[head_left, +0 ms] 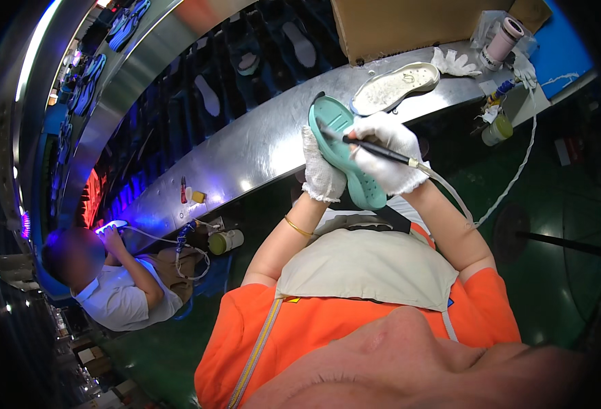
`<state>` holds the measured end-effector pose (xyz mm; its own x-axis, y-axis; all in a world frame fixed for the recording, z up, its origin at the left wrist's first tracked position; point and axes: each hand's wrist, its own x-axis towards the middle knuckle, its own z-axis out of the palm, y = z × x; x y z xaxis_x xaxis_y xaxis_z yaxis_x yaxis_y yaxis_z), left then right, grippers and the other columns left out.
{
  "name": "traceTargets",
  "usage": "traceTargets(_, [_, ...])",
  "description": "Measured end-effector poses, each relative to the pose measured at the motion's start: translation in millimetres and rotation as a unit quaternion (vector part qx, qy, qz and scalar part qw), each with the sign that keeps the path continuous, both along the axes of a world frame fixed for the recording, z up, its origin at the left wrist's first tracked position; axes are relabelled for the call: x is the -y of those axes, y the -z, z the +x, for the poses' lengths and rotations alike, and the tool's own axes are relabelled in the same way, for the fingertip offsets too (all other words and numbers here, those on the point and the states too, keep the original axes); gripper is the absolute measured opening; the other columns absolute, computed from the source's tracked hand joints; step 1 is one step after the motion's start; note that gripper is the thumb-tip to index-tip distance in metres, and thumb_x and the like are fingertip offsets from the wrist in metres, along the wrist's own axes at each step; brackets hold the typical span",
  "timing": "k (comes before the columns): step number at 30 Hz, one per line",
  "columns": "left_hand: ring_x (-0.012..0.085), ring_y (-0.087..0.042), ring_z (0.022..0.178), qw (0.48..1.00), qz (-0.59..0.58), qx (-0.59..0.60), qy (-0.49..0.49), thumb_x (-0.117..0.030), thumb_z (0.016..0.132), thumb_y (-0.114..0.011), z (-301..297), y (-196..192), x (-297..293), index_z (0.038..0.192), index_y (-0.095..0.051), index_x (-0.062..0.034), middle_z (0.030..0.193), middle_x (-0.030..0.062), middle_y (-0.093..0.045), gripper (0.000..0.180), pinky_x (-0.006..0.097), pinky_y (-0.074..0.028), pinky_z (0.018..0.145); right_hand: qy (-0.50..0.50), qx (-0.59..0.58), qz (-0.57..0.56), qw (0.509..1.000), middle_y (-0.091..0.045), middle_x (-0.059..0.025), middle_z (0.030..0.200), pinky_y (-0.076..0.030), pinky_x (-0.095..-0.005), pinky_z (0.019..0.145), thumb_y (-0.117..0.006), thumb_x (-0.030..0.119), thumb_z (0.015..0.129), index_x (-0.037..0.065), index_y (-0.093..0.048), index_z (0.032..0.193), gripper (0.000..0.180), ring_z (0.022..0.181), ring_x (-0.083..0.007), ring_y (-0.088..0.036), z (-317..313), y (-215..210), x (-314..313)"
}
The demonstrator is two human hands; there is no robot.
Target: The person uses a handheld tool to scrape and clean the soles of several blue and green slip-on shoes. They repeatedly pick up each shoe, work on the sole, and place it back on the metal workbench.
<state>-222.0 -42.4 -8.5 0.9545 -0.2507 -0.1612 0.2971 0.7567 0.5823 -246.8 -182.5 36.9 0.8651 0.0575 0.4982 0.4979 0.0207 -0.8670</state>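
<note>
Gloved left hand (322, 170) closed around teal shoe sole (345, 157), probably light and flexible, best gripped along its edges; gloved right hand (386, 151) pinches hose-fed brush pen (375, 148).

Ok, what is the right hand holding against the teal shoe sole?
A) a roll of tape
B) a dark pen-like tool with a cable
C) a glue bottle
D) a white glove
B: the gloved right hand grips a dark pen-like tool, cable trailing, its tip on the teal shoe sole that the left hand supports.
</note>
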Motion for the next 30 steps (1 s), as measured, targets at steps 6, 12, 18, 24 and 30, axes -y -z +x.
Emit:
traceTargets(6, [0.0271,-0.056,0.1,0.999,0.002,0.001,0.053,-0.068,0.084,-0.039,-4,-17,-15,0.121,-0.051,-0.0068,0.114,0.0136,-0.057,0.073,0.041,-0.046,0.092,0.064,0.064,-0.08,0.993,-0.063,-0.007,0.082,-0.049,-0.0283,0.071,-0.067,0.001,0.07,0.003,-0.061,0.086,0.018,0.076,-0.017,-0.061,-3,5,4])
traceTargets(12, [0.0286,-0.051,0.111,0.991,-0.005,-0.03,0.127,-0.072,0.083,-0.033,-5,-11,-30,0.129,-0.045,-0.0052,0.124,0.0148,-0.052,0.081,0.043,-0.041,0.098,-0.055,-0.086,0.014,0.995,-0.063,-0.0068,0.085,-0.049,-0.0275,0.072,-0.063,-0.005,0.073,0.001,-0.059,0.085,0.014,0.077,-0.0128,-0.058,-31,2,3])
traceTargets(18, [0.024,-0.051,0.113,0.975,0.115,-0.027,0.19,-0.073,0.081,-0.027,-43,3,-21,0.136,-0.034,-0.0107,0.129,0.0109,-0.047,0.084,0.039,-0.043,0.098,-0.032,-0.167,0.051,0.984,-0.065,-0.0072,0.088,-0.05,-0.0249,0.073,-0.064,-0.003,0.076,0.0,-0.06,0.088,0.013,0.08,-0.0111,-0.06,-38,33,24])
traceTargets(24, [0.0264,-0.052,0.112,0.991,0.046,-0.028,0.124,-0.08,0.076,-0.023,-24,-5,-14,0.137,-0.034,-0.0101,0.128,0.0123,-0.048,0.093,0.04,-0.044,0.096,-0.083,-0.175,0.121,0.974,-0.064,-0.0067,0.092,-0.049,-0.027,0.079,-0.064,-0.001,0.081,0.002,-0.058,0.089,0.011,0.085,-0.0111,-0.059,-25,29,21])
traceTargets(30, [0.0279,-0.057,0.103,0.984,-0.119,0.062,0.114,-0.085,0.071,-0.023,7,-18,-7,0.129,-0.042,-0.0044,0.118,0.0157,-0.056,0.101,0.041,-0.049,0.09,-0.069,0.007,-0.037,0.997,-0.063,-0.0076,0.088,-0.048,-0.026,0.073,-0.068,-0.002,0.076,0.001,-0.061,0.087,0.013,0.08,-0.0121,-0.059,-17,0,10])
